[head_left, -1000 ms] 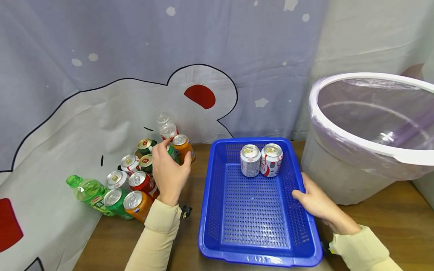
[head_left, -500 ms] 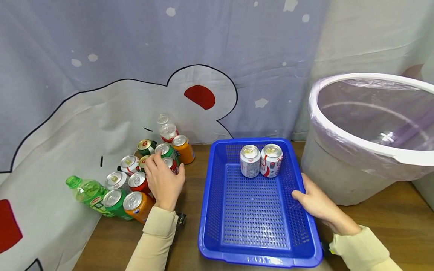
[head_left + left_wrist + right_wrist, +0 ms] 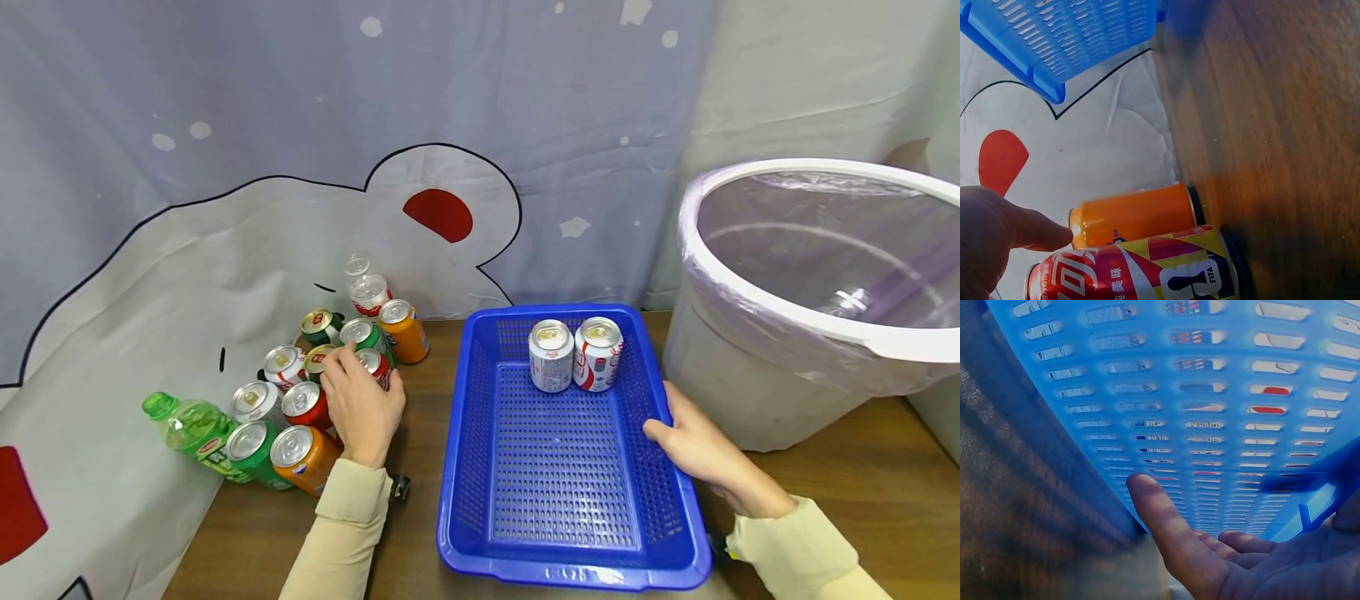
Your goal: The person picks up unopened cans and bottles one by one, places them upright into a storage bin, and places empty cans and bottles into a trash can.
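My left hand (image 3: 363, 410) reaches in among the cans, its fingers and thumb on either side of a red Coke can (image 3: 372, 363). In the left wrist view the thumb (image 3: 1035, 230) lies close along the top end of that Coke can (image 3: 1129, 272), with an orange can (image 3: 1141, 212) behind it. My right hand (image 3: 697, 446) grips the right rim of a blue perforated basket (image 3: 461, 467), thumb over the rim. Its other fingers (image 3: 1163, 525) show along the outer wall in the right wrist view. Two white Coke cans (image 3: 551, 358) stand upright at the basket's back.
Left of my left hand stand several upright cans, including a green can (image 3: 251, 446) and an orange can (image 3: 303, 458). A green bottle (image 3: 197, 432) leans at far left; a clear bottle (image 3: 367, 287) stands behind. At right rises a bin (image 3: 738, 375) lined with plastic.
My left hand has come down and toward me from above the back cans to the red Coke can, uncovering the green can behind. My right hand stays on the basket rim.
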The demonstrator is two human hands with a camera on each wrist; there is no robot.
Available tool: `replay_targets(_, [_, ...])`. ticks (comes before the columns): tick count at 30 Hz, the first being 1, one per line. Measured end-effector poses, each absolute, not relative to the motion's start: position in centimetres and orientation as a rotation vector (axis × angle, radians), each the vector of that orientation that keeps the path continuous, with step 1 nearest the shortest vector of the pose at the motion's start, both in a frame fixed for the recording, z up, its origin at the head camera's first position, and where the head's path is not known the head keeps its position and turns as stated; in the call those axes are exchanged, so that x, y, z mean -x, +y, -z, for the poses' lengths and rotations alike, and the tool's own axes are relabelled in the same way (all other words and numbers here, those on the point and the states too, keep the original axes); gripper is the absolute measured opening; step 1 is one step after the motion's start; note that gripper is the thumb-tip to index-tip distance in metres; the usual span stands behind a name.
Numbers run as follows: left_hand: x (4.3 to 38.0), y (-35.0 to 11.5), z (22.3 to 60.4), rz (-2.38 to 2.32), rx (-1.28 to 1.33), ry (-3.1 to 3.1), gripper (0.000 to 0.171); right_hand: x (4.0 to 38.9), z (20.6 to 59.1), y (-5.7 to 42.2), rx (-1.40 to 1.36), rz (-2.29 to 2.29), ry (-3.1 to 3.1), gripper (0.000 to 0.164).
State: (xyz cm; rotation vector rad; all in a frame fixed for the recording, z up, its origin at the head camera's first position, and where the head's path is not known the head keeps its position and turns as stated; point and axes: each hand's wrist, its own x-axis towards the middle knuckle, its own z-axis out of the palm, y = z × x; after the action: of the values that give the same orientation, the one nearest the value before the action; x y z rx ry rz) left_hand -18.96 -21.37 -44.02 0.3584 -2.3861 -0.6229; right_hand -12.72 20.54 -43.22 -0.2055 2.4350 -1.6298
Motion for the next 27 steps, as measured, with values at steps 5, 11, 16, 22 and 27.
replay_targets(5, [19.2, -21.2, 44.2, 0.663, -0.321, -2.381, 0.069, 12.7, 43.2, 20.5, 0.213, 1.628, 2.445, 0.054])
replay_targets(11, [19.4, -20.8, 44.4, 0.779, -0.303, -2.405, 0.073, 12.7, 43.2, 20.5, 0.212, 1.624, 2.456, 0.054])
replay_targets(16, [19.8, -21.0, 44.9, 0.984, -0.316, -2.388, 0.077, 12.7, 43.1, 20.4, 0.212, 1.627, 2.456, 0.053])
replay_targets(22, [19.9, -21.1, 46.1, 1.133, -0.34, -2.338, 0.075, 12.7, 43.0, 20.4, 0.213, 1.636, 2.442, 0.054])
replay_targets(27, [19.9, -21.0, 46.8, 1.203, -0.347, -2.268, 0.075, 12.6, 43.0, 20.5, 0.214, 1.639, 2.437, 0.054])
